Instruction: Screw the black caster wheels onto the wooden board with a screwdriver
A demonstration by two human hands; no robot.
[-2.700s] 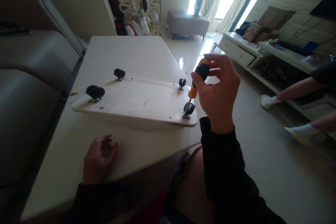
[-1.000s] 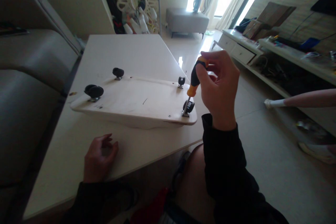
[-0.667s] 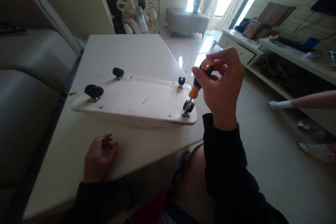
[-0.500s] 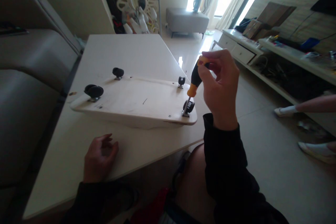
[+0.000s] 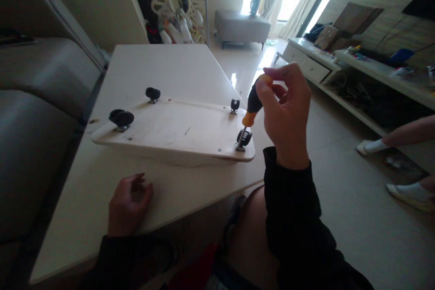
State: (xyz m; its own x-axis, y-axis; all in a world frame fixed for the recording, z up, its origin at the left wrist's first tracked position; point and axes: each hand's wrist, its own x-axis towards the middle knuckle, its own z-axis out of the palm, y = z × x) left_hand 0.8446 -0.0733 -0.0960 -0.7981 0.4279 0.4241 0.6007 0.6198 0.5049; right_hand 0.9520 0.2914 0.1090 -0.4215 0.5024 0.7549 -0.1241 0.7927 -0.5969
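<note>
My right hand (image 5: 287, 108) grips the handle end of a black and yellow screwdriver (image 5: 253, 102) between thumb and fingers. The screwdriver tilts, its tip down at the metal plate of the near right caster wheel (image 5: 244, 138). That caster stands on a white board (image 5: 176, 124), which lies with its wheels up. Other black casters are at its far right (image 5: 234, 105), far left (image 5: 152, 94) and near left (image 5: 121, 118) corners. My left hand (image 5: 129, 204) rests on the table in front of the board, fingers loosely curled and apart, holding nothing.
The board lies on a white table (image 5: 159, 63), whose right edge slants away. A grey sofa (image 5: 27, 154) borders the left. On the right are a low white cabinet (image 5: 314, 68) and another person's legs (image 5: 408, 131). A grey bench (image 5: 241, 25) stands behind.
My right hand has shifted its fingers slightly on the screwdriver's handle end, while the tip stays at the same caster. The left hand and board have not moved.
</note>
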